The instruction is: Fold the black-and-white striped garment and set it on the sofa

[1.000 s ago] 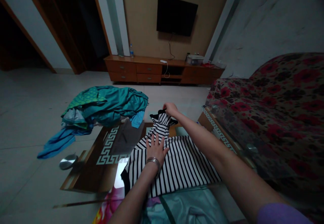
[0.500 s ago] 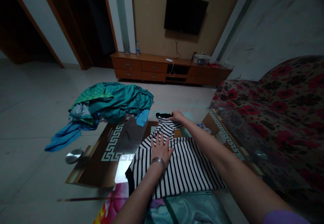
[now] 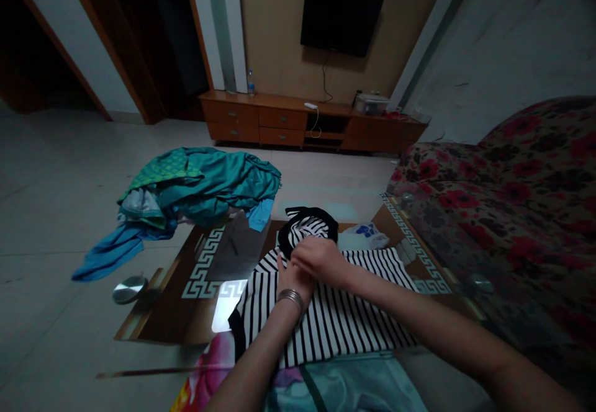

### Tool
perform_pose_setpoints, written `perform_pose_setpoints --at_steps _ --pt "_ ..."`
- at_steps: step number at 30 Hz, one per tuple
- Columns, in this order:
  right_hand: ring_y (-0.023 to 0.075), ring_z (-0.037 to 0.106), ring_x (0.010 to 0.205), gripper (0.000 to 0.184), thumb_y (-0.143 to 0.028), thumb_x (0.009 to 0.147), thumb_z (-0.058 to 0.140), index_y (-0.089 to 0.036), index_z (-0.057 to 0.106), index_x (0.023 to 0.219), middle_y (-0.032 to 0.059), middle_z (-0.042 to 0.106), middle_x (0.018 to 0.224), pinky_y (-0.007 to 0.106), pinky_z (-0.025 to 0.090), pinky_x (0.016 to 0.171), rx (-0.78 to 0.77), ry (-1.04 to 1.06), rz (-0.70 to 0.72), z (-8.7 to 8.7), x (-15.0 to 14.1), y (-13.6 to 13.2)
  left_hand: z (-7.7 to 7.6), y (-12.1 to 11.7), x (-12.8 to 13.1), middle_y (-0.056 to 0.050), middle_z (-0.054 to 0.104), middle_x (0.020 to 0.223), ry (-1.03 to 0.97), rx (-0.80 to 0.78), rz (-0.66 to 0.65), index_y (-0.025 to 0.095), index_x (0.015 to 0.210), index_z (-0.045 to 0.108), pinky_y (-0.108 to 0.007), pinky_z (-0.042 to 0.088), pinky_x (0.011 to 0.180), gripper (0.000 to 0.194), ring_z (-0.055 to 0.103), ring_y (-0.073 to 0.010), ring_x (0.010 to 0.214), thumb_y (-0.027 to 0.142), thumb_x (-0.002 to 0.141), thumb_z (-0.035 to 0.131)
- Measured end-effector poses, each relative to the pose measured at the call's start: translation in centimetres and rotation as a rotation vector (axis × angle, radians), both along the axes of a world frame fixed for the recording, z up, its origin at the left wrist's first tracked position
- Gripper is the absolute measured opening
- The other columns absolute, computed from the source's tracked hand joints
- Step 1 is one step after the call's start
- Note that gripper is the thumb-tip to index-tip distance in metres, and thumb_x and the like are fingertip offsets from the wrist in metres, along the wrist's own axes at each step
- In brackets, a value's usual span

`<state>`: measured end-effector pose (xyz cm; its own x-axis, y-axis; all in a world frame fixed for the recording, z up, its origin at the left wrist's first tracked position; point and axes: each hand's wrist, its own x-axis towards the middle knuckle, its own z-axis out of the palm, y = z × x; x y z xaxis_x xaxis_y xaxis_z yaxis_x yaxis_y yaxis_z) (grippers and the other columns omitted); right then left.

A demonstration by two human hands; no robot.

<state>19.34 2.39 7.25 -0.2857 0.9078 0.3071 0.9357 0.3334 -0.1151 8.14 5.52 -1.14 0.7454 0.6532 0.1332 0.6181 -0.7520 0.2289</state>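
A black-and-white striped garment (image 3: 335, 313) lies spread on a glass-topped table (image 3: 205, 263). My left hand (image 3: 287, 280), with a metal bangle at the wrist, presses flat on the garment's middle, fingers mostly hidden under my right hand. My right hand (image 3: 319, 258) is closed on a fold of the striped fabric, right over the left hand. The garment's black-edged end (image 3: 308, 221) now lies doubled back toward me.
A heap of teal and blue clothes (image 3: 186, 192) sits on the table's far left. A floral sofa (image 3: 503, 201) runs along the right. A wooden TV cabinet (image 3: 307, 120) and wall television (image 3: 342, 13) stand beyond. Colourful fabric (image 3: 326, 381) lies nearest me.
My right hand pulled the garment's far end back toward me, from the table's far edge to above my left hand. The left hand stayed pressed in place.
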Motion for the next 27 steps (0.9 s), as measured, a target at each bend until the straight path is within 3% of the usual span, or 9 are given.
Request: perform_pose_setpoints --at_steps 3,5,7,10,14,16,19,22,27 --pt "0.0197 0.053 0.101 0.022 -0.029 0.092 0.046 -0.016 0.062 0.102 0.0105 0.062 0.102 0.03 0.04 0.088 0.079 0.109 -0.485 0.2 5.0 3.4 0.5 -0.2 0.1 -0.01 0.069 0.108 0.032 0.005 0.019 0.024 0.11 0.068 -0.06 0.005 0.112 0.045 0.047 -0.0304 0.12 0.047 0.092 0.035" --pt "0.0229 0.051 0.108 0.033 -0.031 0.087 0.055 -0.014 0.058 0.115 0.0142 0.059 0.112 0.032 0.04 0.09 -0.032 0.144 -0.757 -0.4 8.1 5.9 0.8 -0.3 0.1 -0.01 0.069 0.108 0.048 0.015 0.025 0.024 0.107 0.069 -0.06 0.006 0.111 0.044 0.048 -0.0301 0.118 0.048 0.092 0.036" --pt "0.0244 0.053 0.108 0.047 -0.031 0.083 0.061 -0.011 0.053 0.125 0.0166 0.059 0.117 0.033 0.041 0.09 -0.2 0.19 -0.858 -1.2 9.5 7.5 0.8 -0.3 0.1 -0.009 0.068 0.111 0.042 0.025 0.023 0.025 0.11 0.069 -0.058 0.007 0.112 0.043 0.047 -0.0296 0.12 0.048 0.092 0.036" --pt "0.0216 0.055 0.108 0.043 -0.022 0.082 0.061 -0.014 0.055 0.124 0.0133 0.061 0.117 0.031 0.041 0.091 -0.294 0.22 -0.742 -1.9 8.4 7.3 0.8 -0.2 0.1 -0.009 0.065 0.118 0.033 0.02 0.023 0.026 0.115 0.066 -0.058 0.008 0.112 0.043 0.045 -0.0298 0.123 0.049 0.091 0.038" --pt "0.0161 0.059 0.1 0.027 -0.025 0.084 0.059 -0.02 0.066 0.11 0.0061 0.066 0.107 0.025 0.042 0.087 -0.318 0.249 -0.104 -1.0 5.6 4.7 0.7 -0.1 0.1 -0.007 0.062 0.124 0.001 -0.016 0.019 0.027 0.123 0.061 -0.057 0.01 0.112 0.043 0.043 -0.0296 0.125 0.047 0.091 0.04" --pt "0.0138 0.061 0.09 0.023 -0.029 0.087 0.055 -0.02 0.069 0.103 0.0041 0.069 0.098 0.023 0.043 0.081 -0.356 0.319 0.013 -0.5 5.9 4.1 0.7 -0.1 0.1 -0.008 0.064 0.12 -0.001 -0.026 0.018 0.026 0.119 0.064 -0.057 0.009 0.113 0.042 0.044 -0.03 0.124 0.046 0.092 0.039" --pt "0.0147 0.061 0.091 0.023 -0.023 0.088 0.051 -0.018 0.071 0.099 0.0058 0.07 0.099 0.022 0.042 0.082 -0.279 0.318 -0.387 -0.9 8.4 5.1 0.8 -0.2 0.0 -0.009 0.068 0.11 0.03 -0.013 0.023 0.023 0.104 0.071 -0.057 0.008 0.113 0.042 0.047 -0.0303 0.12 0.048 0.091 0.038" --pt "0.0178 0.061 0.098 0.026 -0.014 0.083 0.052 -0.018 0.072 0.098 0.0089 0.069 0.104 0.023 0.042 0.086 -0.283 0.25 -0.746 -2.8 11.0 7.0 0.8 -0.2 0.0 -0.009 0.067 0.11 0.044 0.007 0.022 0.022 0.102 0.071 -0.058 0.01 0.112 0.043 0.047 -0.0301 0.119 0.048 0.091 0.039" --pt "0.0182 0.062 0.1 0.039 -0.004 0.075 0.05 -0.018 0.07 0.106 0.0093 0.069 0.106 0.023 0.043 0.085 -0.306 0.274 -0.796 -6.0 12.3 9.3 0.8 0.0 0.1 -0.01 0.066 0.113 0.064 -0.014 0.025 0.023 0.106 0.07 -0.06 0.011 0.111 0.042 0.042 -0.0322 0.125 0.048 0.091 0.04"
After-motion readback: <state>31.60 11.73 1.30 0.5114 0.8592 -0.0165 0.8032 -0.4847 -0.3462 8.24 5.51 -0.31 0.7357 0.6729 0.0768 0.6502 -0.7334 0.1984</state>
